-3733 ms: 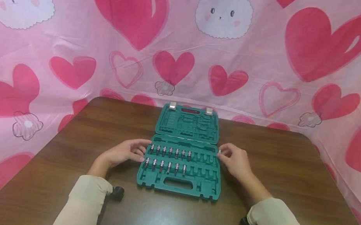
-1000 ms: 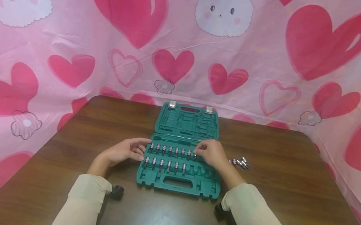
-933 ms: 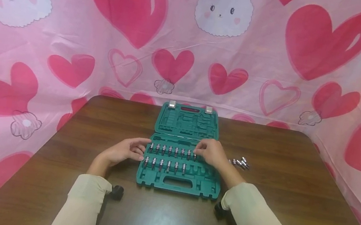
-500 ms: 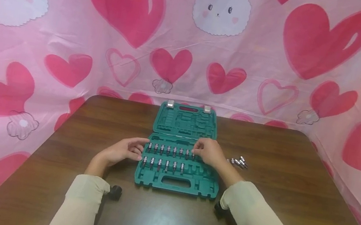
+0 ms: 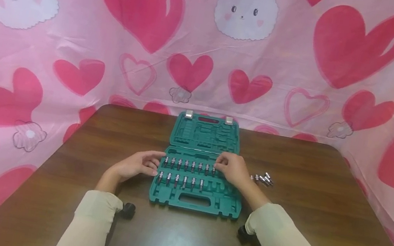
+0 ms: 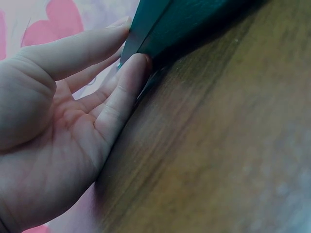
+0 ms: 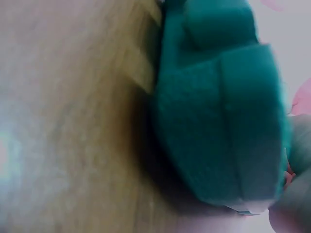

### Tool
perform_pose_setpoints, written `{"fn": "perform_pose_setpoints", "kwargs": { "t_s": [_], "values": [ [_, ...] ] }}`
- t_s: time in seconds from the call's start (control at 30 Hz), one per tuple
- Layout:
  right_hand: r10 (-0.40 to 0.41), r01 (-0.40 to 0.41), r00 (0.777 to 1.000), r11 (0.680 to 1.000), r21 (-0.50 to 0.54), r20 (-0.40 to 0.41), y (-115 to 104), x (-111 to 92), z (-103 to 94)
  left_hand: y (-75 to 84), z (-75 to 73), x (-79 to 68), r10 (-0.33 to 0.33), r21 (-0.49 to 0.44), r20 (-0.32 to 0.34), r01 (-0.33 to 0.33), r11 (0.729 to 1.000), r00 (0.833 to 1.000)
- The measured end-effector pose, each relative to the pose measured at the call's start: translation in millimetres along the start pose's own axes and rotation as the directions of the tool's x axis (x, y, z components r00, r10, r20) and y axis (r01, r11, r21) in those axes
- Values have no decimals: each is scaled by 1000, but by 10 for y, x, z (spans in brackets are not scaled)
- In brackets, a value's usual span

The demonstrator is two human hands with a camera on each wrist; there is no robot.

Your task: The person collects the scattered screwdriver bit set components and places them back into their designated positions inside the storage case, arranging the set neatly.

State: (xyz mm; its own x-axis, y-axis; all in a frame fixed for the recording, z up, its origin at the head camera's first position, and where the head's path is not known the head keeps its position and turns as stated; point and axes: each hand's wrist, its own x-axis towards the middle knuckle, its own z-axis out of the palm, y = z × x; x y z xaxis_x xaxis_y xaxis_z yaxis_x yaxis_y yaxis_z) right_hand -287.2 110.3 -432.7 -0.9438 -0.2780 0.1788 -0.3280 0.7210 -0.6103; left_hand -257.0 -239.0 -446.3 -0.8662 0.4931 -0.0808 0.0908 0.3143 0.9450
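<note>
An open green socket case (image 5: 195,200) lies on the table, its lid (image 5: 206,132) folded back. Silver socket bits stand in two rows; the upper row (image 5: 186,165) reaches further right than the lower row (image 5: 176,180). My right hand (image 5: 234,169) is over the case's right half, thumb and forefinger pinching the top of the rightmost upper bit (image 5: 214,170). At the left edge, my left hand (image 5: 136,164) rests its fingertips and thumb against the case; the left wrist view shows the thumb (image 6: 129,77) at the green side wall (image 6: 155,29).
Several loose socket bits (image 5: 264,179) lie on the table right of the case, partly behind my right wrist. Vacant slots (image 5: 223,188) show at the lower row's right. A pink heart-print cloth (image 5: 292,60) hangs behind the wooden table (image 5: 177,244).
From beside the case's right edge, my right hand has moved left with a bit to the upper row, uncovering the loose bits. Lately it has shifted slightly right. My left hand has stayed put.
</note>
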Motion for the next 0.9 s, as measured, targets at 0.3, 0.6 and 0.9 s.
{"fn": "perform_pose_setpoints", "kwargs": {
  "t_s": [0.3, 0.6, 0.9],
  "values": [
    [48, -47, 998, 998, 41, -35, 76, -44, -207, 29, 8, 2, 1, 8, -5, -1, 1000, 1000],
    [57, -56, 997, 998, 20, -42, 258, -129, -389, 19, 19, -8, 3, 0, -9, -3, 1000, 1000],
    [67, -67, 997, 998, 2, -34, 453, -251, -569, 9, 7, 2, 6, -2, 1, -6, 1000, 1000]
  ]
}}
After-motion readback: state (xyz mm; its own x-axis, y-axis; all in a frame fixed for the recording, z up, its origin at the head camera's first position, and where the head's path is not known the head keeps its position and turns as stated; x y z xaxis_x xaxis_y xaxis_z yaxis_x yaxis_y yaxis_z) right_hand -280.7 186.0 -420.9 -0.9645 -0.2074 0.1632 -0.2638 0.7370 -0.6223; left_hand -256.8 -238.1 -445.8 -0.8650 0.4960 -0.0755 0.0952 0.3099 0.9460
